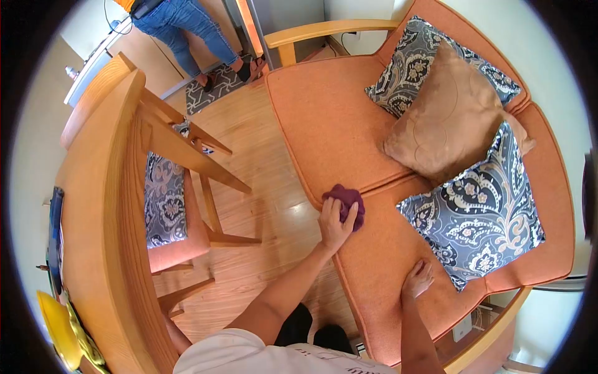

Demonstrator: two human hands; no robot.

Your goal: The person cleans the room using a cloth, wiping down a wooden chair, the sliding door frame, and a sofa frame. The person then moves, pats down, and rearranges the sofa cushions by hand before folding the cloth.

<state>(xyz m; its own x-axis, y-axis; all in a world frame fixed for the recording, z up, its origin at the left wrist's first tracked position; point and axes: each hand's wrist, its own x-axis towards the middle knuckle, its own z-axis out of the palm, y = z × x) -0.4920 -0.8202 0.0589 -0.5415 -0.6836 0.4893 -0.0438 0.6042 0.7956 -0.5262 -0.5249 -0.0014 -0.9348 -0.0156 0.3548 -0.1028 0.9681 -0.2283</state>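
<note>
A dark purple cloth (pixel 354 202), bunched up, lies under my left hand (pixel 337 225) at the front edge of the orange sofa (pixel 324 112), by the seam between the two seat cushions. The fingers of that hand are wrapped over the cloth. My right hand (pixel 418 280) rests on the nearer seat cushion with its fingers curled; whether they hold anything is hidden. Just beyond it lies a blue-grey patterned pillow (pixel 483 215). A brown pillow (pixel 442 115) leans on another patterned pillow (pixel 405 65) farther back.
On the left stands a wooden table (pixel 93 218) with a yellow object (pixel 57 324) on it. Chairs with patterned cushions (pixel 166 199) are beside it. At the top, a person in jeans (pixel 187 28) stands on a dark mat (pixel 215 87). Wooden armrests (pixel 336 26) flank the sofa.
</note>
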